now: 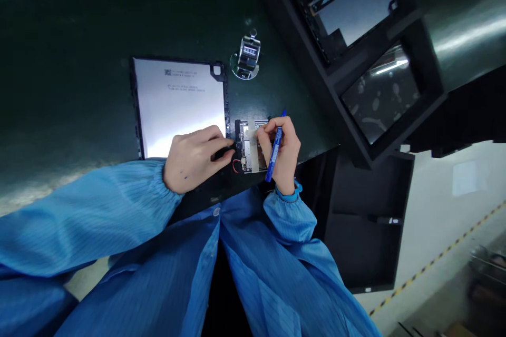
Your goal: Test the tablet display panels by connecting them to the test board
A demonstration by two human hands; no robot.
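A tablet-like panel (179,100) with a white printed back lies on the dark green mat, and a small circuit board (250,148) with red wires joins its lower right corner. My left hand (193,158) rests on the panel's lower edge, fingers pressing a black part beside the board. My right hand (282,150) holds a blue pen (275,146) upright while its fingertips touch a strip of pale tape on the board.
A chrome tally counter (247,55) stands just beyond the panel. A black foam tray (427,58) at the right holds a panel with a flex cable and a glossy screen. More black trays (367,221) sit below it, over a floor with a striped line.
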